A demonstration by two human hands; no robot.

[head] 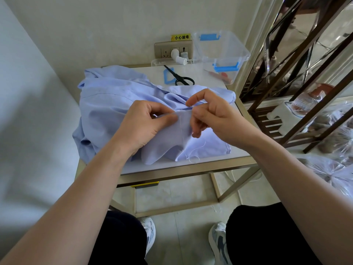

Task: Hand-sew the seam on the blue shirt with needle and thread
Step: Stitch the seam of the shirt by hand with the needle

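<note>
A light blue shirt (107,100) lies crumpled on a small white table (210,161). My left hand (145,125) pinches a raised fold of the shirt at the seam between thumb and fingers. Right beside it, my right hand (212,115) pinches a thin needle (189,106) between thumb and forefinger at the top of the fold. A fine white thread (193,157) runs down the cloth and loops near the table's front edge.
Black scissors (180,77) and a blue clip (169,75) lie behind the shirt. A clear plastic box (223,54) with blue latches stands at the back right, a wall socket (172,49) behind. A dark metal shelf (298,73) rises on the right.
</note>
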